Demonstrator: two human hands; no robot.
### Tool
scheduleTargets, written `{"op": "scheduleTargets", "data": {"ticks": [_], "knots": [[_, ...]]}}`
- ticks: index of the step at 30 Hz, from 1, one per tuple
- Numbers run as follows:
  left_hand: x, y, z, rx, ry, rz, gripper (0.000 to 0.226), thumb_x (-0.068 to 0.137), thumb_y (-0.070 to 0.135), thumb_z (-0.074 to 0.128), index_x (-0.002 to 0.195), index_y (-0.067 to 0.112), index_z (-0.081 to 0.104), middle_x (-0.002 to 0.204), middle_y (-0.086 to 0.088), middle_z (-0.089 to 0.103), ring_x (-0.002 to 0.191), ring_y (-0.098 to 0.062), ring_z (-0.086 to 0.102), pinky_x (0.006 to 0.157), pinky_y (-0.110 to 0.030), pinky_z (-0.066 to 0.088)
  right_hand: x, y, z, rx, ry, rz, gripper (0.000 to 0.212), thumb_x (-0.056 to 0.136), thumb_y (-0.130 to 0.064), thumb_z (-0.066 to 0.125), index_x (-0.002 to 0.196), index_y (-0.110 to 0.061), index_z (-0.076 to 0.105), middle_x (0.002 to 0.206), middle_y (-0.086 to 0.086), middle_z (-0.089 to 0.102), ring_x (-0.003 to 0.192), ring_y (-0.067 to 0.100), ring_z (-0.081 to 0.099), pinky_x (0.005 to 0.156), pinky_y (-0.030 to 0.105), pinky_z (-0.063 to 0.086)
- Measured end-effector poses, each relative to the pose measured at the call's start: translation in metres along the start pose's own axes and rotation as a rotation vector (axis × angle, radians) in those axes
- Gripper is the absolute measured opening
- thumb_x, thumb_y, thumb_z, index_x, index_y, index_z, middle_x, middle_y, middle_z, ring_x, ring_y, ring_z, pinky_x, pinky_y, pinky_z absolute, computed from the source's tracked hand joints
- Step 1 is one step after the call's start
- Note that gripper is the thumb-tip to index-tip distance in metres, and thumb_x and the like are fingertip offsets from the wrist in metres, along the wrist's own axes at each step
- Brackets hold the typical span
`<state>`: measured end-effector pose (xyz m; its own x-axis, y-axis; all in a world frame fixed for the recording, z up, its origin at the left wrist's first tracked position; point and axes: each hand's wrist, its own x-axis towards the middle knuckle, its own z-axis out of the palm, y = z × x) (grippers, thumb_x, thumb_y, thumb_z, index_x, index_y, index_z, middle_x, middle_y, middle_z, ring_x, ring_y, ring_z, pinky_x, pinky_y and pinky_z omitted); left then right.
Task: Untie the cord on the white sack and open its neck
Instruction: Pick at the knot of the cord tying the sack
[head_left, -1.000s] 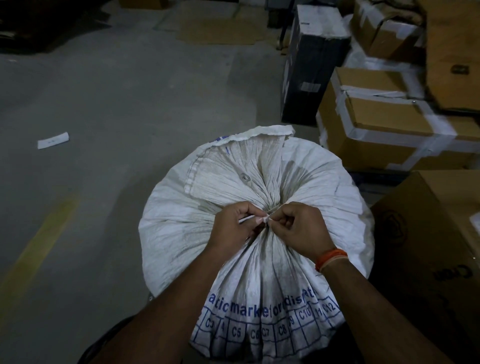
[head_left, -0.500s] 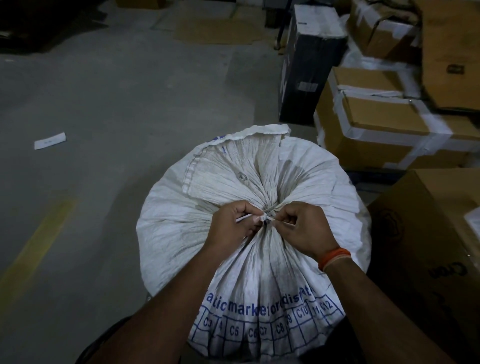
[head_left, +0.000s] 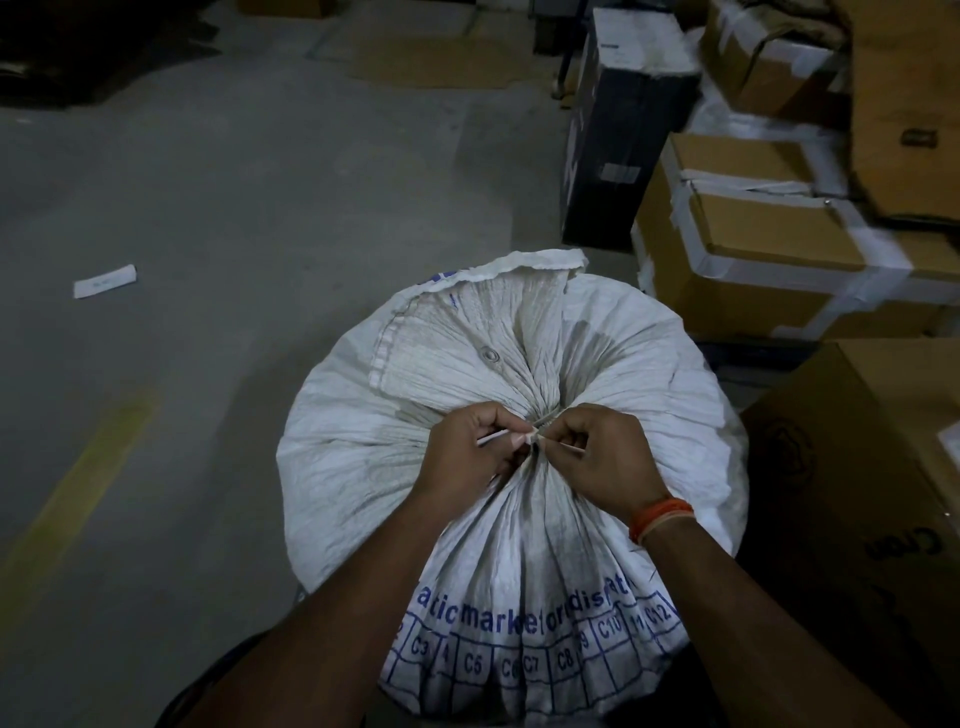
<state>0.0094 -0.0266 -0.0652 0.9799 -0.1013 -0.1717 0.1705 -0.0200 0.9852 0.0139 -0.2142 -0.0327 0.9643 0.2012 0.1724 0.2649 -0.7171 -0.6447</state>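
Change since earlier: little has moved; both hands remain at the knot, the right one shifted slightly, with a short white strand now showing past its fingers.
Left hand (head_left: 462, 452): clenched at the knot, thumb and forefinger pinching a white end of the cord (head_left: 493, 438) that juts out to the left.
Right hand (head_left: 605, 457): curled tight against the knot from the other side, fingertips nipping a second strand; an orange band sits on the wrist.
Knot: lies between the two hands, touching both; its turns are too small and dim to read.
White sack (head_left: 363, 457): stands full on the floor directly below the camera, neck gathered into tight pleats under the hands, blue printed lettering on the near side, loose top flap fanned out beyond the knot.
Neck status: closed; judged that the untying step is in hand and opening has not begun.
Method advised: work slack into the knot with the fingertips before drawing either end; pulling both ends apart would likely tighten it. Hold the pleats steady with one hand while the other frees the loop.
Surroundings: grey concrete floor (head_left: 208, 234) to the left; taped cardboard boxes (head_left: 769, 244) near the sack on the right.
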Motion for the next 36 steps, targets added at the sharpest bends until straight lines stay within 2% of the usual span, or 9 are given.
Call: {"op": "scheduleTargets", "data": {"ticks": [3,5,10,12,16,22,29,32,36], "knots": [[0.000,0.001,0.001,0.003,0.006,0.000,0.015,0.093,0.005,0.071,0.089,0.017,0.079,0.085,0.000,0.078,0.076,-0.015,0.070,0.068,-0.035,0.054,-0.003,-0.002,-0.003,0.022,-0.002,-0.001,0.005,0.076,-0.017,0.082,0.076,-0.020,0.077,0.068,-0.024,0.058,0.069,-0.013,0.058,0.061,0.000,0.037],[0.000,0.002,0.001,0.012,0.017,0.002,0.013,0.093,0.004,0.071,0.090,0.014,0.079,0.085,0.002,0.078,0.074,-0.011,0.070,0.066,-0.032,0.052,-0.003,-0.001,-0.007,0.042,0.001,0.002,0.008,0.075,-0.019,0.083,0.075,-0.022,0.076,0.067,-0.022,0.060,0.070,-0.008,0.060,0.060,0.002,0.039],[0.000,0.002,0.002,0.021,0.025,0.001,0.017,0.094,0.004,0.071,0.087,0.018,0.079,0.088,-0.001,0.079,0.077,-0.014,0.072,0.067,-0.034,0.056,-0.004,0.007,-0.015,0.050,0.011,0.007,0.010,0.072,-0.021,0.085,0.076,-0.022,0.075,0.070,-0.011,0.067,0.069,0.007,0.062,0.059,0.014,0.047],[0.000,0.002,0.003,0.008,0.025,-0.005,0.017,0.094,0.004,0.071,0.087,0.018,0.079,0.088,-0.003,0.079,0.075,-0.016,0.071,0.067,-0.034,0.056,-0.005,0.008,-0.015,0.036,0.013,0.007,0.010,0.072,-0.018,0.084,0.076,-0.020,0.076,0.071,-0.010,0.067,0.071,0.009,0.062,0.059,0.010,0.045],[0.000,0.003,0.003,0.016,0.022,-0.001,0.015,0.094,0.005,0.071,0.088,0.016,0.079,0.086,-0.001,0.078,0.076,-0.015,0.071,0.068,-0.035,0.056,-0.004,0.008,-0.011,0.013,0.001,-0.003,0.009,0.074,-0.015,0.081,0.075,-0.020,0.074,0.071,-0.010,0.065,0.063,0.004,0.059,0.060,0.008,0.042],[-0.001,0.000,0.000,-0.002,-0.001,0.012,0.010,0.094,0.005,0.071,0.092,0.013,0.079,0.089,-0.004,0.079,0.078,-0.015,0.073,0.068,-0.032,0.054,-0.001,0.002,-0.004,0.015,-0.003,-0.008,0.012,0.074,-0.014,0.080,0.074,-0.024,0.074,0.070,-0.015,0.061,0.067,-0.007,0.057,0.060,0.003,0.039],[0.000,0.000,-0.001,-0.012,-0.016,0.016,0.013,0.091,0.011,0.073,0.089,0.022,0.079,0.094,-0.006,0.080,0.085,-0.020,0.073,0.075,-0.040,0.056,-0.001,-0.002,-0.003,0.032,-0.001,0.000,0.006,0.077,-0.017,0.080,0.078,-0.021,0.076,0.071,-0.011,0.064,0.070,0.001,0.061,0.059,0.006,0.041],[0.000,0.001,-0.001,0.034,0.000,0.036,0.008,0.089,0.014,0.073,0.090,0.020,0.079,0.095,-0.004,0.081,0.087,-0.017,0.075,0.076,-0.037,0.055,-0.003,-0.002,-0.008,0.073,-0.018,-0.002,0.007,0.076,-0.021,0.081,0.080,-0.023,0.076,0.071,-0.009,0.068,0.065,0.009,0.062,0.057,0.015,0.047],[-0.001,0.003,0.001,0.030,0.017,0.011,0.019,0.092,0.007,0.072,0.086,0.024,0.079,0.092,-0.004,0.080,0.080,-0.017,0.072,0.070,-0.032,0.054,-0.004,0.005,-0.016,0.068,-0.006,0.000,0.010,0.073,-0.018,0.082,0.075,-0.022,0.073,0.068,-0.010,0.066,0.064,0.009,0.062,0.059,0.014,0.047]]}}
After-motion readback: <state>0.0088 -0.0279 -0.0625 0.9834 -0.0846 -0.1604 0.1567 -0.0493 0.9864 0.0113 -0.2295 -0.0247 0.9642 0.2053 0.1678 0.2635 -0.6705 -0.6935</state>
